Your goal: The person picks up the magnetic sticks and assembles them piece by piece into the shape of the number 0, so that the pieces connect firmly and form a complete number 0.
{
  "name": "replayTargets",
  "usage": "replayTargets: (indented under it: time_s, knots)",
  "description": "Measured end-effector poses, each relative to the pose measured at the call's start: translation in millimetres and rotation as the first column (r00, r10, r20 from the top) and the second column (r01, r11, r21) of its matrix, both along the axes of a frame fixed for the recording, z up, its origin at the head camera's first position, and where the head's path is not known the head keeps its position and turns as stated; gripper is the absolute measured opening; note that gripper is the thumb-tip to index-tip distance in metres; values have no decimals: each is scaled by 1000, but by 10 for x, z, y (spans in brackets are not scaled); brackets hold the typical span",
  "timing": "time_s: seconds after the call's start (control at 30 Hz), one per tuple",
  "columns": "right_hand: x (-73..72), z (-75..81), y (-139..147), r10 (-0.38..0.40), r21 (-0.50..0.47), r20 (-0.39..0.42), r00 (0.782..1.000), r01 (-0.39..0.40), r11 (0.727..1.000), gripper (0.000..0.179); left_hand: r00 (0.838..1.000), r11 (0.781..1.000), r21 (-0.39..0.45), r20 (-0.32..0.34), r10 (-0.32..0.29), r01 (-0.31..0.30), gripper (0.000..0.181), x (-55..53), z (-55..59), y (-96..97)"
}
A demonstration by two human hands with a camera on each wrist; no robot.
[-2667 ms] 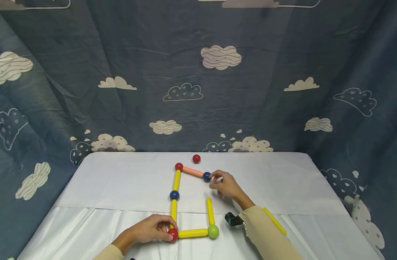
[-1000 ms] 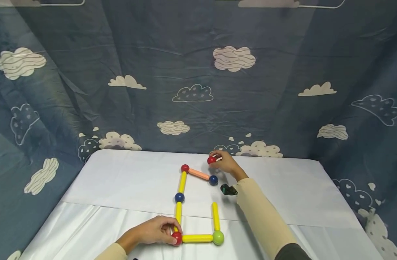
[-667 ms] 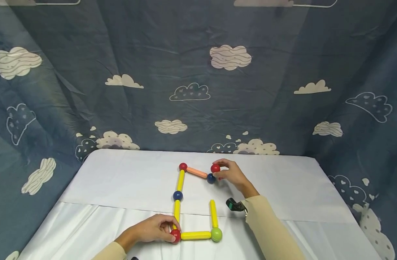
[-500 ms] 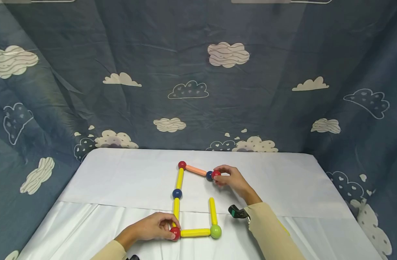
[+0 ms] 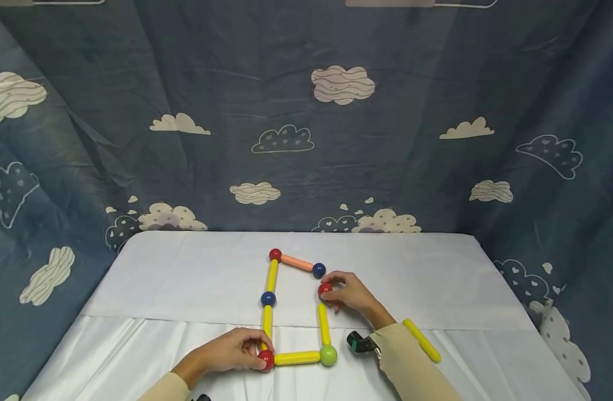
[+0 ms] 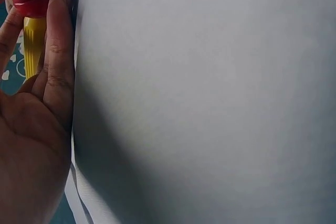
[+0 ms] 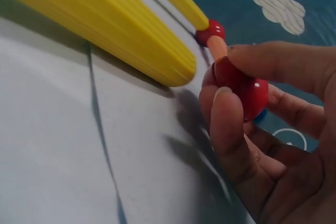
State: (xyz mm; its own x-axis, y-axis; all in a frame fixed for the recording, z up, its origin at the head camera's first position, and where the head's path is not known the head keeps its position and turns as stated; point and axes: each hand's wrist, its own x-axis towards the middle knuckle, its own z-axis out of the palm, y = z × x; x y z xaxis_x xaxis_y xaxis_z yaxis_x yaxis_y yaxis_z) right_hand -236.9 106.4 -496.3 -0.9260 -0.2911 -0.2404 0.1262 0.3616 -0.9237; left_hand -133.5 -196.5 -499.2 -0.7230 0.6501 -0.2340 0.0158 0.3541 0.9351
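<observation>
My right hand (image 5: 354, 292) pinches a red ball (image 5: 325, 289) between thumb and fingers. In the right wrist view, a small gap shows between that ball (image 7: 252, 95) and the free end of a yellow rod (image 7: 115, 30). That rod runs down to a green ball (image 5: 328, 355). My left hand (image 5: 231, 351) grips the red corner ball (image 5: 266, 361) at the near left. From it, one yellow rod (image 5: 297, 358) reaches the green ball; another (image 5: 268, 320) leads up to a blue ball (image 5: 268, 299). A further yellow rod (image 5: 272, 275) connects to the far red ball (image 5: 275, 255).
An orange rod (image 5: 297, 262) slants from the far red ball to a second blue ball (image 5: 319, 270), just beyond my right fingertips. One loose yellow rod (image 5: 422, 341) lies beside my right sleeve (image 5: 412, 362). Everything rests on a white cloth-covered table (image 5: 186, 278).
My right hand left the blue ball, took the red ball from the table's back, and brought it toward me past the blue ball to the yellow rod's end. My left hand stays put.
</observation>
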Motion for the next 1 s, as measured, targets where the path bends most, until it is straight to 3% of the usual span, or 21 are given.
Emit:
replayTargets:
  time_s: [0.23, 0.5, 1.0]
  knots:
    - [17, -64, -65, 35, 74, -76, 997, -29, 997, 34, 1000, 1000, 7, 18, 0, 0, 22, 15, -6, 2]
    - [-7, -41, -51, 97, 124, -103, 990, -84, 989, 33, 1000, 1000, -26, 13, 18, -18, 22, 2, 1, 16]
    - [9, -3, -25, 79, 111, -47, 996, -73, 991, 30, 999, 999, -28, 32, 34, -33, 22, -7, 40, 21]
